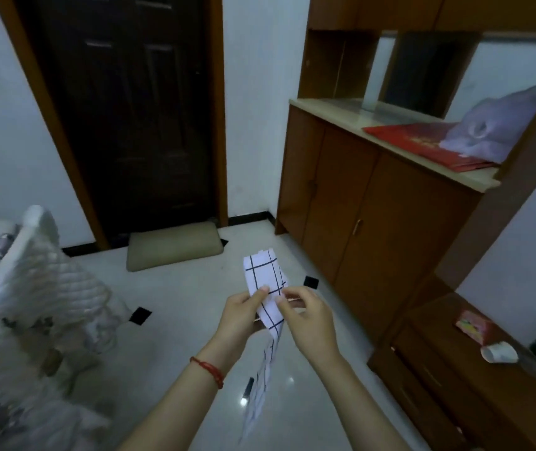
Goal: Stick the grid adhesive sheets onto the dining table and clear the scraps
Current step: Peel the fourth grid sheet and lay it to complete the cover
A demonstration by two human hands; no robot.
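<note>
While the grid adhesive sheet (268, 288) is held in mid-air above the tiled floor (178, 304), it is pinched by the left hand (243, 312) and the right hand (305, 315); the backing is probably best peeled slowly from one corner.

My only view comes from the head camera, a wide-angle lens that looks forward and down from standing height over both forearms, with the left hand (240, 315) and right hand (309, 323) close in at lower centre. It faces a dark door (123, 118) across the tiled floor (178, 304), with a wooden cabinet (367, 222) along my right edge.
</note>
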